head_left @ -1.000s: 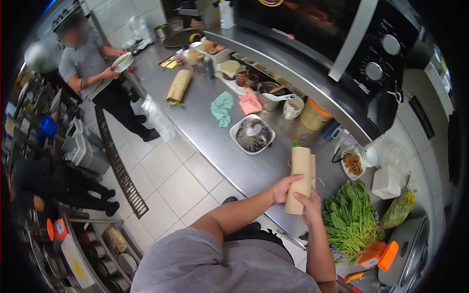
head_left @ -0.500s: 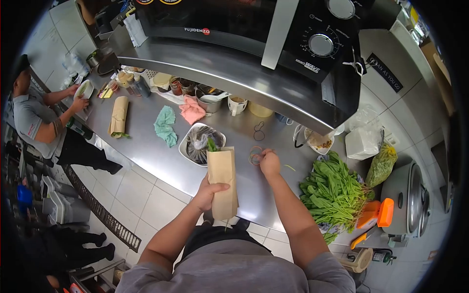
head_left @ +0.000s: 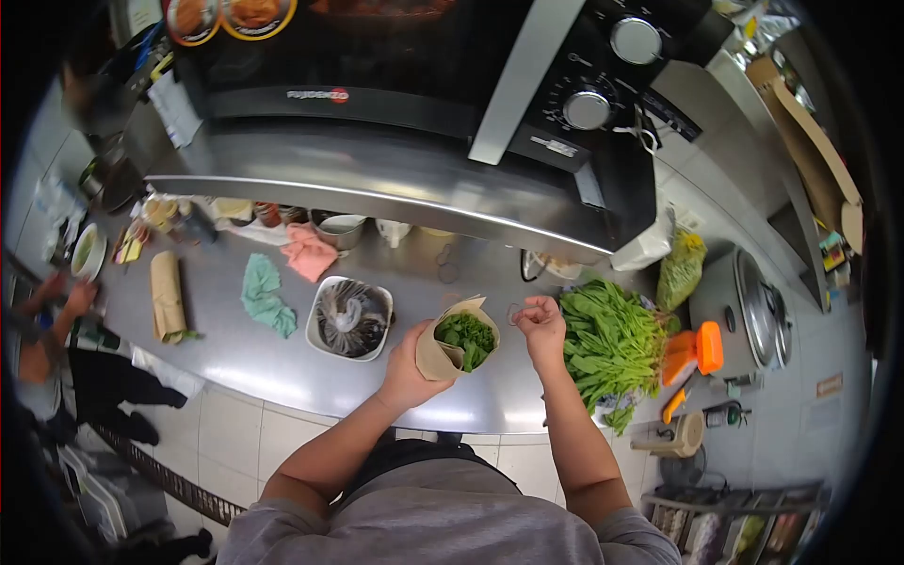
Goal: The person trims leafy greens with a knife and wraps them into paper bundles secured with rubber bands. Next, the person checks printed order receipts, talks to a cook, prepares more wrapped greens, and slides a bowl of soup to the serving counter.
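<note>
My left hand [head_left: 407, 369] is wrapped round a brown paper bundle [head_left: 438, 356], its open end tilted up towards me. Dark green leaves [head_left: 471, 337] fill that end. To the right of the bundle and apart from it, my right hand [head_left: 541, 334] has its fingers closed on a thin rubber band [head_left: 513, 314], whose loop sticks out to the left. Beside my right hand lies a big heap of loose leafy greens [head_left: 612, 339]. A white tub [head_left: 348, 355] with a dark plastic bag in it stands left of my left hand.
Another paper bundle [head_left: 166, 297] lies on the steel counter [head_left: 226, 363] at left, near a teal cloth [head_left: 266, 292] and a pink cloth [head_left: 308, 252]. A microwave [head_left: 377, 104] overhangs the back. An orange-handled knife [head_left: 674, 405] lies at right. A co-worker's hand [head_left: 80, 297] is at far left.
The paper bundle has tipped from upright so its leafy end faces me. My right hand has lifted off the counter with a rubber band. The head view has shifted.
</note>
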Demonstrator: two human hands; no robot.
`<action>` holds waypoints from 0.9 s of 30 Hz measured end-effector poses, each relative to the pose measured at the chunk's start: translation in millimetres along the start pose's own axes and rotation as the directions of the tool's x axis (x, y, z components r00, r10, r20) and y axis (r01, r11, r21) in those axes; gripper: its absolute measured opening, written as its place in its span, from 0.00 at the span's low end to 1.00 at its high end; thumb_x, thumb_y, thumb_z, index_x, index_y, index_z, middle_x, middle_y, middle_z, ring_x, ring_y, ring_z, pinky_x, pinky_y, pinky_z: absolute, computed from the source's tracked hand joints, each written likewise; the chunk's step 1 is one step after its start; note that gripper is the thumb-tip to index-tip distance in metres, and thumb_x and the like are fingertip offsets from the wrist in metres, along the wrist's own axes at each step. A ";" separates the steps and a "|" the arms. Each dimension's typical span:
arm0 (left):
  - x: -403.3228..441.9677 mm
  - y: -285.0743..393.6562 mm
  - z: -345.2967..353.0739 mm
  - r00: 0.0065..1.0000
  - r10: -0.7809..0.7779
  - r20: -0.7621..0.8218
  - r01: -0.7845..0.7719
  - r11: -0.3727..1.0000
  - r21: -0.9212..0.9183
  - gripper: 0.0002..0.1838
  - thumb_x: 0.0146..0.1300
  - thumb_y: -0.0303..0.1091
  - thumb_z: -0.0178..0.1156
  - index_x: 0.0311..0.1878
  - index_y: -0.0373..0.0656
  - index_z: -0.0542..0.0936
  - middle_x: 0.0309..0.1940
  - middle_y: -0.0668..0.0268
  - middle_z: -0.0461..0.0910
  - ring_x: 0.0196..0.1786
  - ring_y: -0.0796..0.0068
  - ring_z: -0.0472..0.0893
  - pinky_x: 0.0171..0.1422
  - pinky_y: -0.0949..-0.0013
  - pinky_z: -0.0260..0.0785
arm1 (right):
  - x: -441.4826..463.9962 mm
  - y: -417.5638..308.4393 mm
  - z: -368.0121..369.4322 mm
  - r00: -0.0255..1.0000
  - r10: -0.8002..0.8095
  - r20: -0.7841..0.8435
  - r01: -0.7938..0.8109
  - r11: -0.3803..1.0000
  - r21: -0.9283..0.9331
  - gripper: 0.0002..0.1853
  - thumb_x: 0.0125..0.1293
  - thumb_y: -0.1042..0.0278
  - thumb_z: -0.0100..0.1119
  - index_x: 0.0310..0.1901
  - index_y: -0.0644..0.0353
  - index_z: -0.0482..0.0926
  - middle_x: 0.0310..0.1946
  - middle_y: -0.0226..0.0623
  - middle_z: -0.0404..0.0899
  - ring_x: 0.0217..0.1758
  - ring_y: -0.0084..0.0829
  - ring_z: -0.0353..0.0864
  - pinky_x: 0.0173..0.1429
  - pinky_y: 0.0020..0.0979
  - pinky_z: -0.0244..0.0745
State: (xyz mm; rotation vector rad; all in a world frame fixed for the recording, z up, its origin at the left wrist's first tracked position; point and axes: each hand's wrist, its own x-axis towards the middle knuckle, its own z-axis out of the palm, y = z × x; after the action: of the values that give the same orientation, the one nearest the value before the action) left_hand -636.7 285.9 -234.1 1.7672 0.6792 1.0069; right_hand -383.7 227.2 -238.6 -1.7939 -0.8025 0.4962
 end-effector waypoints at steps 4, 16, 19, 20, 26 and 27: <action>9.6 -1.3 8.1 0.996 0.024 0.086 -0.024 1.000 0.000 0.43 0.41 0.35 0.77 0.62 0.41 0.65 0.52 0.53 0.79 0.54 0.56 0.82 0.55 0.60 0.74 | -26.6 -24.9 -21.4 0.963 0.215 0.164 -0.270 0.735 0.622 0.15 0.59 0.81 0.54 0.50 0.66 0.71 0.31 0.39 0.79 0.35 0.32 0.78 0.48 0.35 0.73; 10.0 7.1 10.3 0.996 -0.064 0.057 0.073 0.980 -0.186 0.45 0.45 0.41 0.77 0.65 0.39 0.63 0.55 0.53 0.76 0.56 0.63 0.79 0.60 0.61 0.71 | -80.2 -63.7 9.9 0.894 -0.125 0.429 -0.196 0.753 0.628 0.48 0.43 0.50 0.80 0.64 0.59 0.66 0.66 0.44 0.69 0.60 0.32 0.76 0.60 0.32 0.75; 4.7 19.5 18.2 0.995 0.025 0.099 0.003 0.962 -0.272 0.48 0.44 0.42 0.76 0.67 0.39 0.61 0.54 0.50 0.77 0.56 0.54 0.79 0.61 0.60 0.70 | -74.6 -76.5 18.3 0.838 -0.173 0.518 -0.155 0.835 0.529 0.66 0.29 0.44 0.84 0.71 0.61 0.57 0.69 0.38 0.65 0.71 0.34 0.64 0.69 0.35 0.66; 2.4 23.8 19.8 0.984 -0.043 0.171 0.086 0.963 -0.255 0.50 0.45 0.42 0.76 0.68 0.39 0.59 0.54 0.50 0.77 0.57 0.55 0.79 0.61 0.60 0.70 | -70.7 -80.3 17.9 0.808 -0.196 0.555 -0.149 0.844 0.515 0.57 0.33 0.54 0.86 0.66 0.64 0.64 0.63 0.39 0.71 0.65 0.33 0.72 0.65 0.34 0.70; -12.6 73.7 8.2 0.867 -0.435 0.242 0.419 0.900 0.119 0.52 0.47 0.42 0.75 0.71 0.40 0.54 0.55 0.48 0.76 0.59 0.51 0.77 0.63 0.56 0.68 | -66.8 -81.9 1.8 0.859 -0.062 0.509 -0.144 0.924 0.355 0.36 0.41 0.73 0.78 0.56 0.66 0.74 0.47 0.37 0.81 0.48 0.32 0.82 0.55 0.34 0.77; -22.1 82.5 5.2 0.965 -0.260 -0.023 0.259 0.942 0.212 0.45 0.50 0.42 0.73 0.67 0.39 0.60 0.53 0.49 0.77 0.58 0.51 0.76 0.63 0.56 0.68 | -65.6 -78.3 -1.1 0.876 -0.033 0.481 -0.133 0.942 0.307 0.35 0.41 0.72 0.79 0.55 0.66 0.74 0.46 0.37 0.82 0.47 0.31 0.82 0.54 0.34 0.77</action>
State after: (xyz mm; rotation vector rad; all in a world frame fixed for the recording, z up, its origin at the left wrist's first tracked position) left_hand -642.6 233.9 -166.5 1.8040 1.0201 0.7714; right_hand -450.4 195.7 -167.9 -1.3900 -0.9419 1.0790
